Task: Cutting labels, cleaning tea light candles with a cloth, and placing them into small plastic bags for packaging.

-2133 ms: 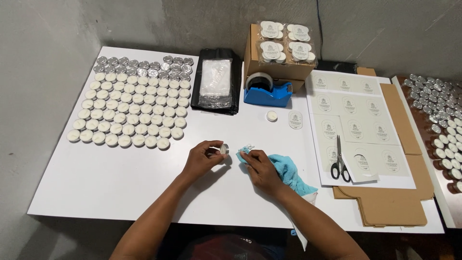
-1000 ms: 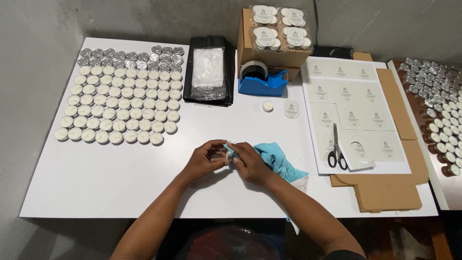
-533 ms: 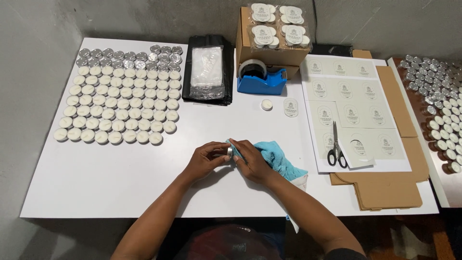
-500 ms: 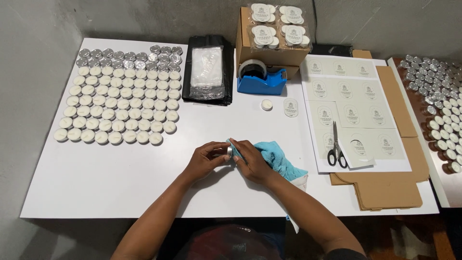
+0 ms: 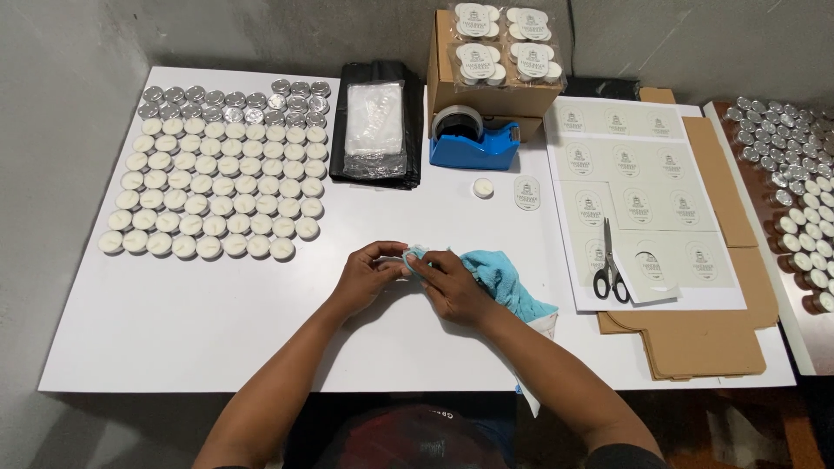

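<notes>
Blue crumpled cloth [image 5: 504,280] sits under my right hand [image 5: 452,285]; my left hand [image 5: 365,276] meets it, both pinching one small white tealight [image 5: 408,259].

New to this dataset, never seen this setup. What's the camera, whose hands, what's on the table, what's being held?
There is no machine here: one camera sits on a person's head and looks down at their own two bare hands over a white table. The left hand and right hand meet at the middle, pinching a small pale thing between them, too hidden to name; the right hand also presses a blue cloth against it. To the left lie rows of small white candles. Further back are a black bag, a blue tape dispenser and a cardboard box. On the right, scissors lie on sticker sheets.
</notes>
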